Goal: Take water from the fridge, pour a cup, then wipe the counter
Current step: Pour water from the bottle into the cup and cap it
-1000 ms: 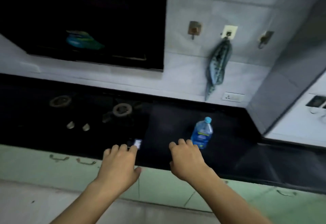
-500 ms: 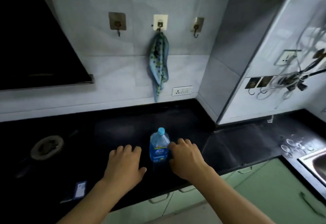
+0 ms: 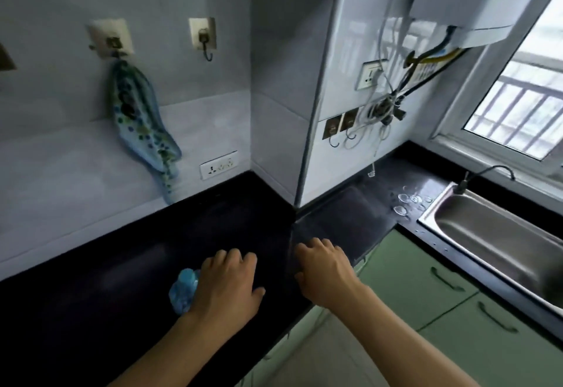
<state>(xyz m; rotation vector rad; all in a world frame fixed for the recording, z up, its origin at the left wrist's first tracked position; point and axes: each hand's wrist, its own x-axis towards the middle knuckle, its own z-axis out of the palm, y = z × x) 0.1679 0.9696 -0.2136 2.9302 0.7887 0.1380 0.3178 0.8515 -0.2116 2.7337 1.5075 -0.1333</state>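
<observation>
glossy black stone counter (image 3: 128, 258), brushed steel sink (image 3: 475, 231), clear plastic bottle (image 3: 182, 292)

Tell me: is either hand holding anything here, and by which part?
Nothing is held. The left hand only overlaps the water bottle in view, without gripping it; the right hand is empty.

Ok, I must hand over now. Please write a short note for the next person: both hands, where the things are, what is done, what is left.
Left hand: open, palm down over the counter, next to the water bottle; contact cannot be told.
Right hand: open, holds nothing.
The water bottle is on the counter, cap on; fridge step looks done.
Clear glasses stand by the sink; cloth hangs on a wall hook.
Left to do: pour a cup, wipe the counter.
</observation>
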